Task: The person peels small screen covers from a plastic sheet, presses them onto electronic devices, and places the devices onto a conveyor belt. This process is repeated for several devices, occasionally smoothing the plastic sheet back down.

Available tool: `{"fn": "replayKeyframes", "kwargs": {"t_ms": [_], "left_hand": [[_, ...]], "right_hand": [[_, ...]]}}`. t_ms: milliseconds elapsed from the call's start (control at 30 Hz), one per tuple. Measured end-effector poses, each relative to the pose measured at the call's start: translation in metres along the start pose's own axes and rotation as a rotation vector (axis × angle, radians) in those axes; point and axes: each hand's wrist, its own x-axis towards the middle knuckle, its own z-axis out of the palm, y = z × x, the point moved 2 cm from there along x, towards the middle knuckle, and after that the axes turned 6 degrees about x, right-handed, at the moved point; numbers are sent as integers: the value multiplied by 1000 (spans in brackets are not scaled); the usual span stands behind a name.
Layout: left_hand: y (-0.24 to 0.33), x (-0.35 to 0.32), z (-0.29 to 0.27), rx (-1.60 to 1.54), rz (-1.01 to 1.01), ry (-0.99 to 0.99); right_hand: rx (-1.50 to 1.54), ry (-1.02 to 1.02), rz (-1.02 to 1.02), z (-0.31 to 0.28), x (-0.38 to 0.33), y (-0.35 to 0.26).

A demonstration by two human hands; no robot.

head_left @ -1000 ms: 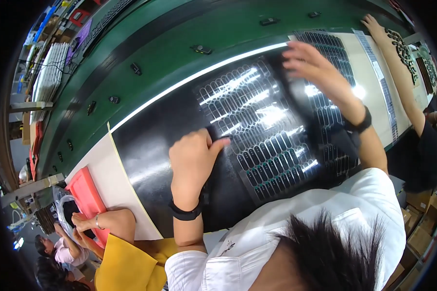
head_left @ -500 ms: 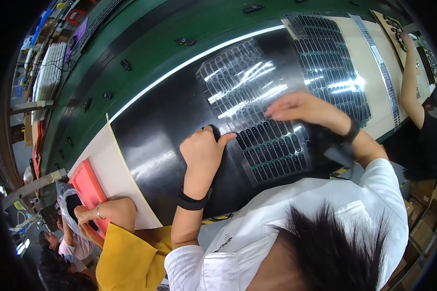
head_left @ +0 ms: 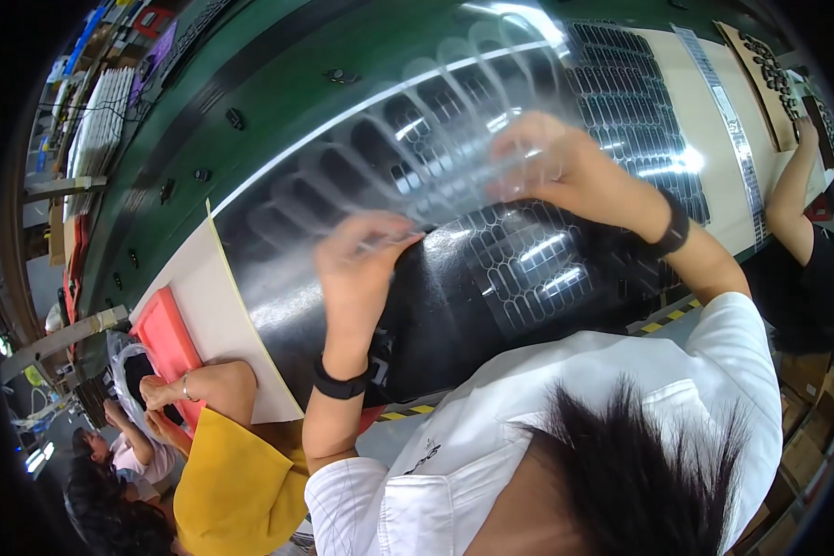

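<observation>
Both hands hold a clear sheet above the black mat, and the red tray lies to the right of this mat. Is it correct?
Only the side is wrong: the head view shows the red tray left of the black mat. The left hand and right hand do hold the clear sheet.

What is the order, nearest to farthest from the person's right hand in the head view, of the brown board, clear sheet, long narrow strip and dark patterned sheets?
From the right hand:
1. Clear sheet: in its fingers, extending left.
2. Dark patterned sheets: just to the right.
3. Long narrow strip: farther right.
4. Brown board: beyond the strip.
</observation>
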Motion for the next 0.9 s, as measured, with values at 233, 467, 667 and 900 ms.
{"fn": "replayKeyframes", "kwargs": {"t_ms": [233,467,667,900], "left_hand": [[-57,0,30,72,-385,-251],[-57,9,33,26,-491,-263],[-21,11,29,763,-273,-283],[20,-29,76,867,352,-295]], "right_hand": [[240,-228,484,38,-29,46],[-14,-255,650,40,-15,45],[-209,-234,593,47,-19,42],[-278,-22,373,51,-27,34]]}}
